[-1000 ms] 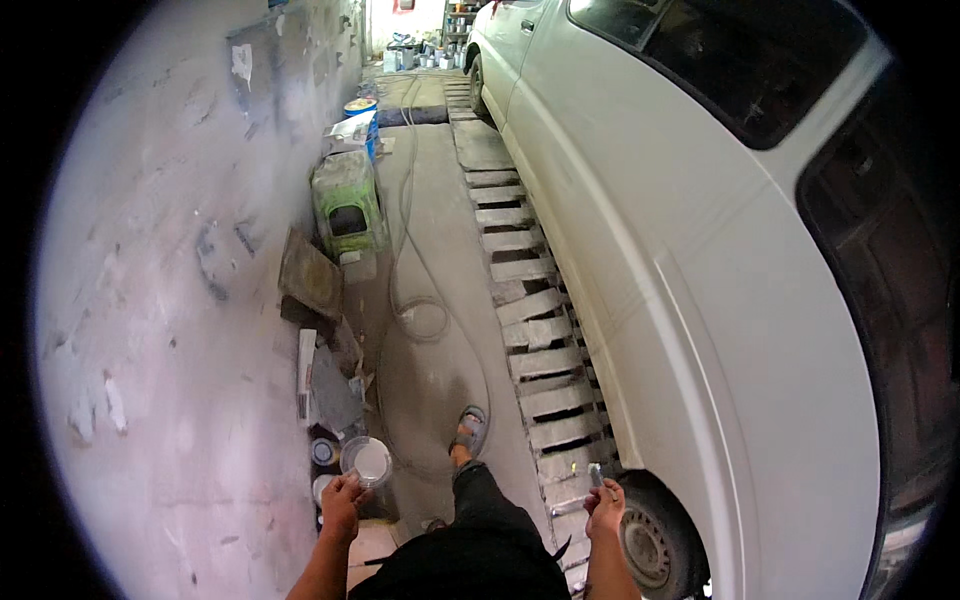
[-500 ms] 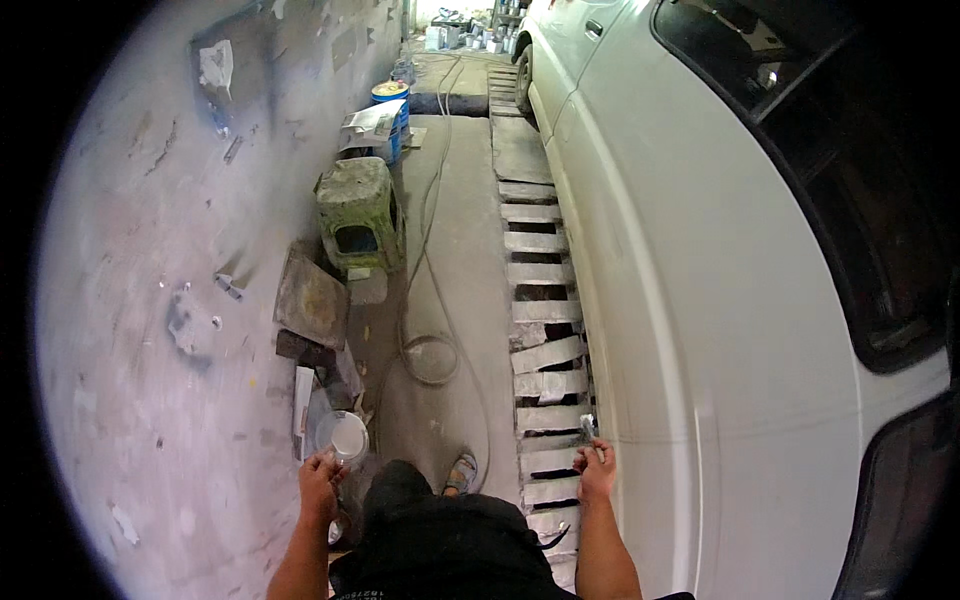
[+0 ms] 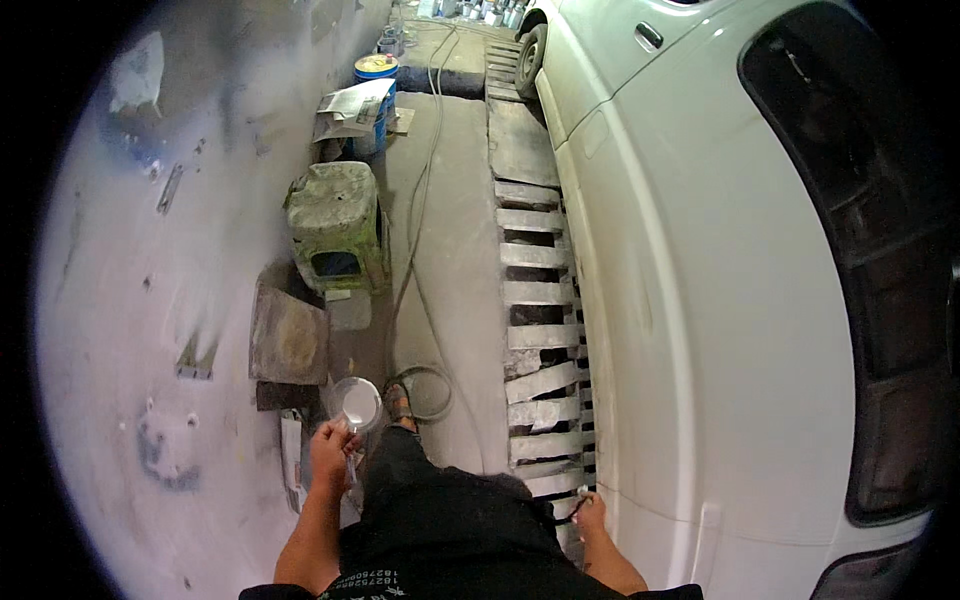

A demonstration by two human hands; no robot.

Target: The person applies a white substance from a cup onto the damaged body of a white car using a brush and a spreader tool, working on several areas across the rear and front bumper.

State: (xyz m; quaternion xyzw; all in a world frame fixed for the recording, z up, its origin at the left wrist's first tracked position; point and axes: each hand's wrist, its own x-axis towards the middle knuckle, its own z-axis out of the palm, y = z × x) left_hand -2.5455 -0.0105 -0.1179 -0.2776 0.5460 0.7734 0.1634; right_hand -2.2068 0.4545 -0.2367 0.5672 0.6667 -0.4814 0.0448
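Note:
My left hand (image 3: 330, 448) holds a small round cup (image 3: 356, 403) with pale liquid in it, low and to the left of my dark trousers. My right hand (image 3: 589, 513) is closed around a small thin tool whose tip points up, close to the lower edge of the white car's (image 3: 700, 280) side panel. My sandalled foot (image 3: 399, 403) steps on the concrete floor beside a coiled hose (image 3: 432, 392).
A paint-spattered wall (image 3: 150, 300) runs along the left. Against it stand a dirty green stool (image 3: 335, 225), a leaning board (image 3: 288, 335) and a blue bucket (image 3: 373, 85) with papers. Slatted planks (image 3: 535, 300) cover a pit beside the car.
I have walked forward along the car; the stool and board are nearer. Both hands keep their hold, the cup still at my left and the tool by the car's sill.

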